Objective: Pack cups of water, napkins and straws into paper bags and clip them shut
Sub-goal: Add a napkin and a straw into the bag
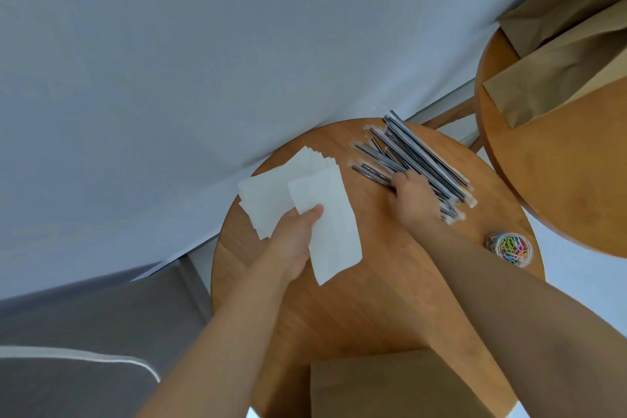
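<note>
My left hand [293,239] pinches one white napkin [325,224] between thumb and fingers, lifted a little off the stack of napkins [271,192] on the round wooden table [356,309]. My right hand [412,195] reaches into the pile of wrapped black straws [410,153] at the table's far side, its fingers curled around some of them. A brown paper bag [390,387] stands at the table's near edge, below my arms. No cups of water are in view.
A clear tub of coloured paper clips [510,248] sits at the table's right edge. A second round table [559,187] to the right carries flat paper bags [559,54]. A white wall rises behind; a grey cushion [84,332] lies at lower left.
</note>
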Demonstrator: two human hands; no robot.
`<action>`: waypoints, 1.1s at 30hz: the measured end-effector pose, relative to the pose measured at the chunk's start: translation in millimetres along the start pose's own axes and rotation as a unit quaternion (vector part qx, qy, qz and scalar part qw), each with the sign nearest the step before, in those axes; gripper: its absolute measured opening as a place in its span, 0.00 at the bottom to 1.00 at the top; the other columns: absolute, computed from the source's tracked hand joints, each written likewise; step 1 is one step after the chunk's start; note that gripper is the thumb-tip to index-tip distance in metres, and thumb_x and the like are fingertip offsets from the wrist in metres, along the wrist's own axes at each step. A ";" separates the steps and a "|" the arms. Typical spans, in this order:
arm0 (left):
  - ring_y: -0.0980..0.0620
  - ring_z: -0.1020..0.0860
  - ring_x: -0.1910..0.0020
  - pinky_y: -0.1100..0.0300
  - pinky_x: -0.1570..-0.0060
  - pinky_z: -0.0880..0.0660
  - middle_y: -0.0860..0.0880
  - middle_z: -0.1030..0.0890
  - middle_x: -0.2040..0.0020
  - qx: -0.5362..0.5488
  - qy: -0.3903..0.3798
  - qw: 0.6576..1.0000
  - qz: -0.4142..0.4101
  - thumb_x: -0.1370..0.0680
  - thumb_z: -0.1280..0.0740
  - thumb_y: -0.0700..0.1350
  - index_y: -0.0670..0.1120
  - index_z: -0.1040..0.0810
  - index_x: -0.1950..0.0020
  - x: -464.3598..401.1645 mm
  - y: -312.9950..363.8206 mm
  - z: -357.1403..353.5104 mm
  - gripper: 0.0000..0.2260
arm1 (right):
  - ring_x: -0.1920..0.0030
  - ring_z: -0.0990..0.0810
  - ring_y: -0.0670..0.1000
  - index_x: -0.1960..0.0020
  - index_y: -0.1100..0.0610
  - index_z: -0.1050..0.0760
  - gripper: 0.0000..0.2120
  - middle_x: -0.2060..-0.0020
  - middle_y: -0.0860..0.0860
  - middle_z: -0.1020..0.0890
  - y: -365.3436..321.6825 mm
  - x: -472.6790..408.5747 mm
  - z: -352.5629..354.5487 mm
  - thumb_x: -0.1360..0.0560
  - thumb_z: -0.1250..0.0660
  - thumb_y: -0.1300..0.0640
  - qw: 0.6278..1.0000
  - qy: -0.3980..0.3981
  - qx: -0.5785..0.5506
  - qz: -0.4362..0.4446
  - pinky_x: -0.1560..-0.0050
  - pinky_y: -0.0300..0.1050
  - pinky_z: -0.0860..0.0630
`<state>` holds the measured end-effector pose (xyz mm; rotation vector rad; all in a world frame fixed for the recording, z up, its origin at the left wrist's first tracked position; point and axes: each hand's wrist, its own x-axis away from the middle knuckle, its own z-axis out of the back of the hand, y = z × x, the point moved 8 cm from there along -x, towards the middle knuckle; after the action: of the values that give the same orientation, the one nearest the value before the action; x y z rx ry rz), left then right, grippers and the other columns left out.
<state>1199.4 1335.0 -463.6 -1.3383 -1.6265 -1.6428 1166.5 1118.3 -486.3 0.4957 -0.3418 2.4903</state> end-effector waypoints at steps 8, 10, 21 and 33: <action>0.47 0.24 0.42 0.46 0.36 0.28 0.48 0.22 0.42 -0.001 0.035 0.999 0.010 0.21 0.34 0.45 0.49 0.28 0.36 10.2 -13.7 -4.7 0.14 | 0.39 0.32 0.57 0.43 0.62 0.26 0.11 0.41 0.58 0.30 -12.4 6.3 -13.8 0.24 0.39 0.65 0.993 -0.049 0.104 0.008 0.50 0.48 0.26; 0.47 0.24 0.41 0.46 0.36 0.28 0.48 0.23 0.41 0.006 0.039 0.999 0.006 0.22 0.34 0.45 0.49 0.29 0.35 16.9 -14.8 -8.9 0.16 | 0.39 0.32 0.57 0.43 0.62 0.25 0.11 0.40 0.57 0.32 -5.5 16.6 -16.8 0.24 0.38 0.63 0.991 -0.073 0.106 -0.017 0.51 0.48 0.26; 0.53 0.22 0.52 0.55 0.46 0.26 0.52 0.21 0.51 0.022 0.050 0.996 -0.066 0.20 0.37 0.44 0.49 0.26 0.46 93.1 -1.4 -31.7 0.04 | 0.73 0.30 0.41 0.71 0.56 0.32 0.11 0.72 0.46 0.30 -43.8 99.3 90.2 0.33 0.32 0.61 0.924 -0.032 -0.376 0.061 0.70 0.33 0.36; 0.49 0.17 0.53 0.57 0.55 0.20 0.46 0.15 0.53 -0.079 0.002 0.924 -0.374 0.22 0.35 0.41 0.43 0.19 0.48 291.0 19.4 -93.1 0.07 | 0.64 0.31 0.42 0.62 0.52 0.30 0.09 0.59 0.45 0.30 -45.4 281.5 215.1 0.31 0.29 0.53 0.930 0.087 -0.277 0.224 0.67 0.36 0.39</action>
<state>1066.3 1331.0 -188.0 -0.7956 -2.2063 -2.2251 1035.3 1217.3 -169.1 -0.0468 -1.1513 2.6627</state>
